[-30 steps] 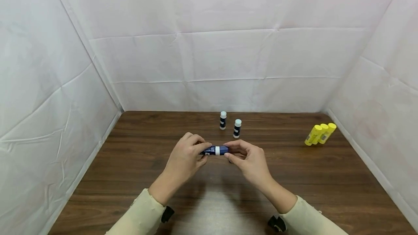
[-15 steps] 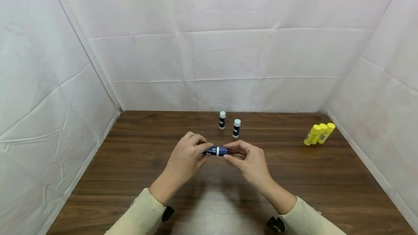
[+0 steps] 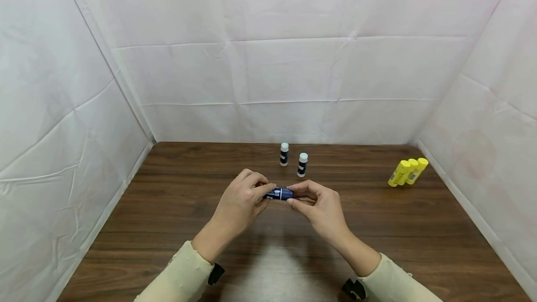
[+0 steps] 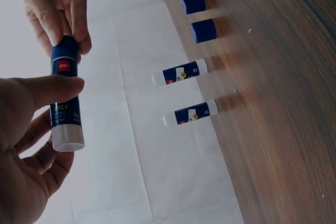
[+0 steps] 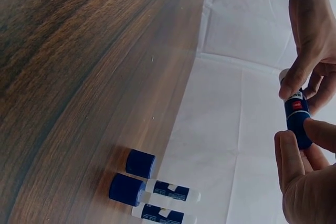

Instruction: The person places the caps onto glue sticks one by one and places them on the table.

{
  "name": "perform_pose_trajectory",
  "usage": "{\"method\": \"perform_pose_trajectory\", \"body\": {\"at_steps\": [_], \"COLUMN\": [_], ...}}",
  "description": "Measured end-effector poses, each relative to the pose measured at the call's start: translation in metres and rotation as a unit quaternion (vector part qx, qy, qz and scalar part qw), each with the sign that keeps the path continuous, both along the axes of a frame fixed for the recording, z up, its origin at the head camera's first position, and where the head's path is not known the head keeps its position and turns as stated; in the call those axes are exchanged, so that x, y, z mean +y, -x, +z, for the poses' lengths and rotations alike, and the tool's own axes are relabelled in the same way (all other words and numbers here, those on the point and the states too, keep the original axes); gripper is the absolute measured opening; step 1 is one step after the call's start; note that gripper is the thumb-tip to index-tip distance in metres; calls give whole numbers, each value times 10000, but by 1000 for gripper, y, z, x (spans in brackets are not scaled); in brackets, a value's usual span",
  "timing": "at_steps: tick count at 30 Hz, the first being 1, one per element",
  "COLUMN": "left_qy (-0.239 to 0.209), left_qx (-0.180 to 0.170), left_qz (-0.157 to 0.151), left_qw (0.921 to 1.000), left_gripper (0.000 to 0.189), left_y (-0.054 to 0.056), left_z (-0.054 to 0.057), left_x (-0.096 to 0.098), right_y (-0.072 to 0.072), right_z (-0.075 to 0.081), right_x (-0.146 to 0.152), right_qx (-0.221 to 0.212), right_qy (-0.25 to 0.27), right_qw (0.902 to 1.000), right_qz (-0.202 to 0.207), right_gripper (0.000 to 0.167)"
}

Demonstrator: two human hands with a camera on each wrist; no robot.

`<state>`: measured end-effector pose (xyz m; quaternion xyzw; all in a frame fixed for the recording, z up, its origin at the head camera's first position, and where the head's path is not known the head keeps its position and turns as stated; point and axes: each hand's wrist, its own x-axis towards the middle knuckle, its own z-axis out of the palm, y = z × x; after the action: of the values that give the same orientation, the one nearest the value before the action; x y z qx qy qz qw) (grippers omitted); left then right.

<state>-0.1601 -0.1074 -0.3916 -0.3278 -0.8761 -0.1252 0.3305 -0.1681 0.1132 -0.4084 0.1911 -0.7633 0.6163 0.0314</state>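
A navy blue glue stick point(image 3: 280, 194) lies level between the two hands, above the table. My left hand point(image 3: 241, 199) grips its labelled body between thumb and fingers, with the white base end showing in the left wrist view. At the other end, the fingertips of my right hand point(image 3: 322, 205) pinch the blue cap point(image 4: 65, 46). Only a thin pale line shows between cap and label. Beyond the hands, two white-topped glue sticks point(image 3: 302, 165) stand upright without blue caps. Two loose blue caps point(image 5: 140, 163) sit on the table near them in the wrist views.
Three yellow tubes point(image 3: 408, 172) stand side by side at the right of the brown wooden table point(image 3: 176, 176). White cloth walls point(image 3: 289, 73) close off the back and both sides. Tiny white specks dot the tabletop in the wrist views.
The white band between the blue cap and the label has narrowed to a thin line. My left hand has shifted slightly to the right, toward the right hand.
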Motion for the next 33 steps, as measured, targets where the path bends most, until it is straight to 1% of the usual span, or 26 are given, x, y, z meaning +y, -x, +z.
{"method": "perform_pose_trajectory", "body": {"at_steps": [6,14,21,28,33], "left_qy": [165,492,497,521,550], "left_qx": [112,506,647,714,756], "left_qz": [-224,-413,-498,-619,-590], "left_qw": [9996,9966,9954,9942,9939], "left_gripper": [30,31,31,26,25], "left_y": [3,4,6,7,8], "left_z": [2,-1,-1,3,3], "left_x": [-1,-3,-1,1,2], "right_y": [0,-1,-2,0,1], "right_z": [1,3,6,7,7], "right_x": [1,3,5,6,5], "right_qx": [-37,-35,15,113,145], "right_qy": [10,-64,-336,-424,-421], "right_qw": [10000,9998,9987,9977,9975], "right_qz": [-56,-182,-396,-511,-545], "right_gripper": [22,21,20,19,19]}}
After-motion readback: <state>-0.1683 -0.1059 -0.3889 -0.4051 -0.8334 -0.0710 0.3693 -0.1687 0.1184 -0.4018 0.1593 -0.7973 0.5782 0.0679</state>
